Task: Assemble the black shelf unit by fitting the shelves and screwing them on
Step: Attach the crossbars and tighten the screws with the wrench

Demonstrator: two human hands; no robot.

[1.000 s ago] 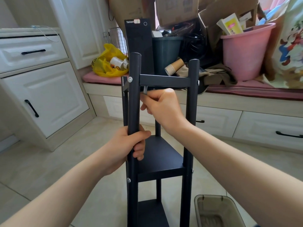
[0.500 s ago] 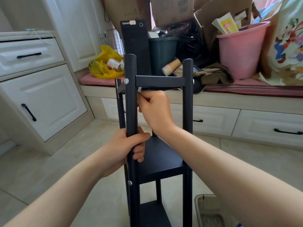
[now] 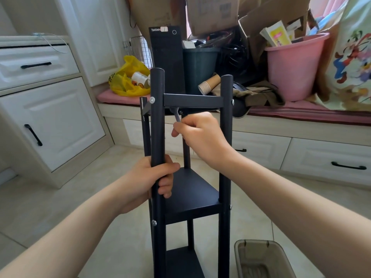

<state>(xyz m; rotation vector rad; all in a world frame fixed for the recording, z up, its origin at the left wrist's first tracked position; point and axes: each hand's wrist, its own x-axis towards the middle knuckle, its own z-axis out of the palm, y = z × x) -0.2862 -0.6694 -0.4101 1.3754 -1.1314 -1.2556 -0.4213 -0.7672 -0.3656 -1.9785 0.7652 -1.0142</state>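
The black shelf unit (image 3: pixel 225 137) stands upright on the floor in front of me, with round posts and silver screw heads on them. Its top shelf (image 3: pixel 192 100) sits between the posts; a middle shelf (image 3: pixel 190 193) and a lower shelf (image 3: pixel 180 261) are below. My left hand (image 3: pixel 149 183) grips the near left post (image 3: pixel 157 127) at mid height. My right hand (image 3: pixel 202 135) is inside the frame, just under the top shelf, pinching a small grey hex key (image 3: pixel 177 115) whose tip points up at the shelf's underside.
A clear plastic box (image 3: pixel 261 259) sits on the tiled floor at lower right. Behind the unit runs a cushioned bench with a yellow bag (image 3: pixel 128 81), a black computer tower (image 3: pixel 166 57), a dark bin (image 3: pixel 198 65), a pink bucket (image 3: pixel 295 69) and cardboard. White cabinets (image 3: pixel 50 121) stand at left.
My right hand has dropped and shifted right from the top-left corner, swinging the hex key so its shaft now shows below the top shelf. My left hand holds the post as before.
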